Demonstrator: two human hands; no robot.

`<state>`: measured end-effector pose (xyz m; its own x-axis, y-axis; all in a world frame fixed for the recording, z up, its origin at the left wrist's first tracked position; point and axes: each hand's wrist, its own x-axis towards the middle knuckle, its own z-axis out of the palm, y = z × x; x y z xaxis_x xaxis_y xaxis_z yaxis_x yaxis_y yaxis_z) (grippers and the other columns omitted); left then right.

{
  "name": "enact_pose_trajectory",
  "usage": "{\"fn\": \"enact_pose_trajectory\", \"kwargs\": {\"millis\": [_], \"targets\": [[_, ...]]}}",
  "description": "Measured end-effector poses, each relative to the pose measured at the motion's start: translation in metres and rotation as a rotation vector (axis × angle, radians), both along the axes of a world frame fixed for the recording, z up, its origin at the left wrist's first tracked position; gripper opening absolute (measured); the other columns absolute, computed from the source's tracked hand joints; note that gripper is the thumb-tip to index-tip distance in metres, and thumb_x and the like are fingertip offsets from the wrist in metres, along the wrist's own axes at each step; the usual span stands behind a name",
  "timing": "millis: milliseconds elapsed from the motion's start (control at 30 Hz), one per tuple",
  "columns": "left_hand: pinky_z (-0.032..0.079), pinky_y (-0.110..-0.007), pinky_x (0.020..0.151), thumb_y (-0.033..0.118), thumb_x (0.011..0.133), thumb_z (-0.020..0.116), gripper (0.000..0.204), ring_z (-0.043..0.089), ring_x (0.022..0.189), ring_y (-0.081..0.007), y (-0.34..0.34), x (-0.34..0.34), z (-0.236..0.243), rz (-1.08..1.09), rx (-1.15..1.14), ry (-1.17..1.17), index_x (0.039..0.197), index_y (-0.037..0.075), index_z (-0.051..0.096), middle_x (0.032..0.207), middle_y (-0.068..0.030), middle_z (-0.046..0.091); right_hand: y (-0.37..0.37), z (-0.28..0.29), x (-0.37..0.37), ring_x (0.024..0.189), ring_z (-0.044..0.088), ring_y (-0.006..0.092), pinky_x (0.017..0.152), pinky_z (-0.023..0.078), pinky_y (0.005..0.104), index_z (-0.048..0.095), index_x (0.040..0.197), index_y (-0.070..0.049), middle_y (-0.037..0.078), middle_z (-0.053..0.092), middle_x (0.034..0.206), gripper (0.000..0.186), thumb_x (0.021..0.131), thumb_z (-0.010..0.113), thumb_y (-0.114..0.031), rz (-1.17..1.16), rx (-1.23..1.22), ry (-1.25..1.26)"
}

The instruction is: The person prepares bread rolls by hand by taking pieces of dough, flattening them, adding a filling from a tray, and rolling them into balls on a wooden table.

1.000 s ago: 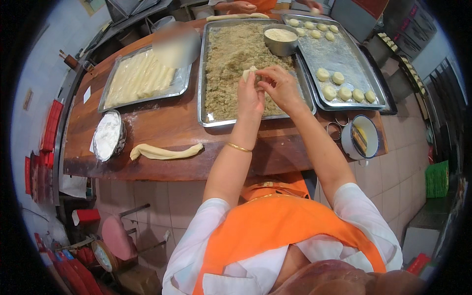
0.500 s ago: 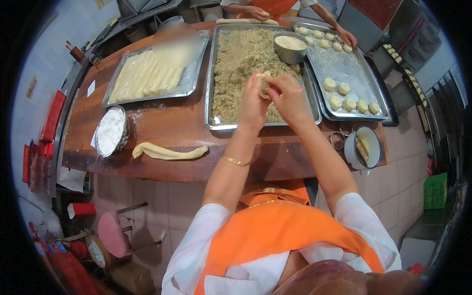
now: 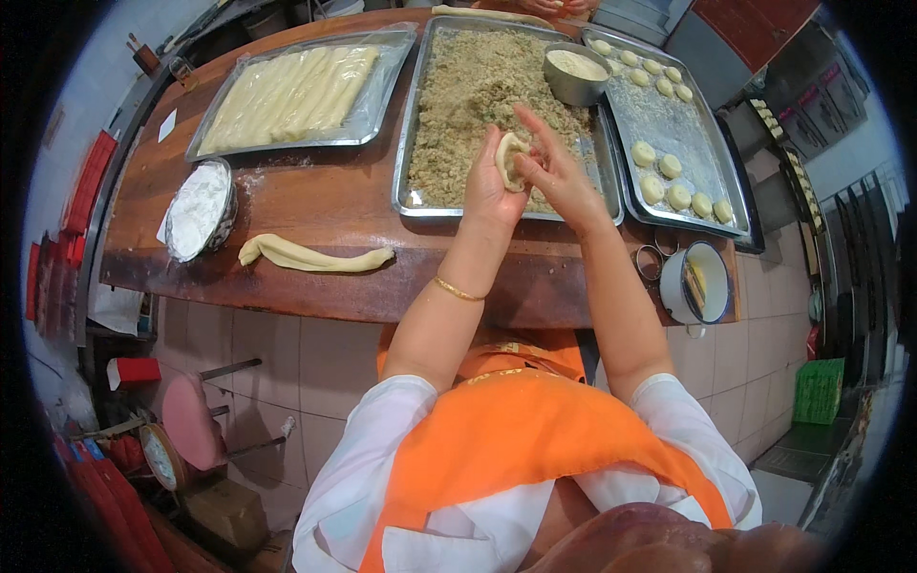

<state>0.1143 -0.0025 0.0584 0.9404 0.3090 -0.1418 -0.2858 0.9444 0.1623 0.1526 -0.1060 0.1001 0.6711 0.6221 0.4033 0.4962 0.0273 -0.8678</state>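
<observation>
A small round dough wrapper (image 3: 511, 160), curled up at its rim, sits in my left hand (image 3: 485, 191), whose fingers are closed round it. My right hand (image 3: 565, 186) is right beside it, fingers stretched and apart, the thumb at the dough's edge. Whether anything lies inside the dough is hard to see. Below both hands is a large metal tray (image 3: 413, 199) spread with a crumbly, greenish-brown filling (image 3: 468, 105). On the table's near side, left of my forearms, lies a twisted strip of dough (image 3: 315, 256).
A bowl of white flour (image 3: 199, 210) stands at left, below a tray of covered dough strips (image 3: 287, 100). At right are a tray of round dough pieces (image 3: 669, 119), an enamel mug (image 3: 712, 263) and metal rings (image 3: 650, 261). A metal bowl (image 3: 575, 88) rests on the filling tray. Another person's hands (image 3: 564, 8) show at the far edge.
My right fingers have spread from a pinch, uncovering the dough in my left hand. The view has shifted. The other person's arm has left the right tray, and their head no longer shows.
</observation>
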Motion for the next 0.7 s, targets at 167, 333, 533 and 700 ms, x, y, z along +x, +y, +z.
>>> {"fn": "enact_pose_trajectory", "kwargs": {"millis": [167,333,533,700], "targets": [[0.055,-0.037,0.075,0.037,0.102,0.055,0.029,0.063,0.081,-0.0221,-0.004,0.005,-0.014,0.102,0.006,0.088,0.102,0.008,0.058,0.092,-0.0085,0.062,0.009,-0.019,-0.015,0.105,0.062,0.0213,0.089,0.052,0.0324,0.051,0.141,-0.010,0.011,0.061,0.127,0.045,0.096,0.059,-0.010,-0.063,-0.186,-0.030],[0.057,-0.037,0.079,0.030,0.106,0.041,0.030,0.064,0.095,-0.0240,-0.006,-0.010,-0.003,0.023,0.008,0.022,0.114,0.005,0.056,0.108,-0.0113,0.063,0.006,-0.028,-0.003,0.107,0.061,0.0181,0.091,0.051,0.0324,0.050,0.141,-0.007,0.009,0.060,0.126,0.045,0.097,0.058,-0.012,0.006,-0.011,0.217],[0.056,-0.032,0.078,0.028,0.102,0.052,0.025,0.065,0.094,-0.0181,0.003,-0.019,-0.021,0.027,0.352,-0.075,0.113,0.007,0.059,0.108,-0.0089,0.065,-0.003,-0.012,-0.012,0.110,0.058,0.0182,0.093,0.047,0.0311,0.043,0.145,-0.009,0.008,0.058,0.125,0.049,0.097,0.053,-0.010,0.210,0.020,0.376],[0.055,-0.030,0.074,0.032,0.101,0.056,0.025,0.064,0.086,-0.0154,-0.006,-0.013,-0.025,0.230,0.431,0.027,0.107,0.008,0.060,0.098,-0.0050,0.065,0.013,-0.043,-0.021,0.112,0.058,0.0188,0.096,0.046,0.0317,0.046,0.142,-0.008,0.010,0.060,0.124,0.047,0.096,0.052,-0.010,0.022,0.013,0.046]]}}
